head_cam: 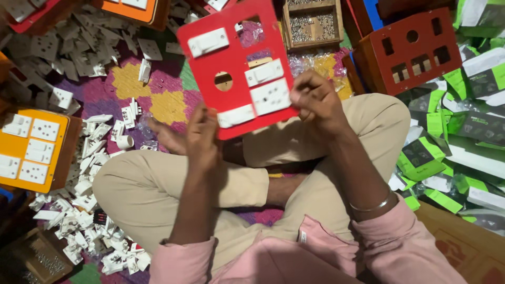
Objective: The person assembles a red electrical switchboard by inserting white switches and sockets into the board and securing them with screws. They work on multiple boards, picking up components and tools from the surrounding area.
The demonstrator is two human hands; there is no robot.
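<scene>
I hold a red switchboard plate point(236, 47) up above my crossed legs. It carries white switches and a socket, plus a round hole and empty cut-outs. My left hand point(202, 139) grips its lower left corner. At the lower right edge, my right hand point(315, 100) pinches the plate beside the white socket point(270, 96).
Piles of loose white switches and sockets point(79, 47) lie on the patterned mat at left. An orange board with sockets point(31, 150) sits far left. A red box with cut-outs point(410, 50), a wooden tray of screws point(311, 23) and green-and-white cartons point(463, 131) are at right.
</scene>
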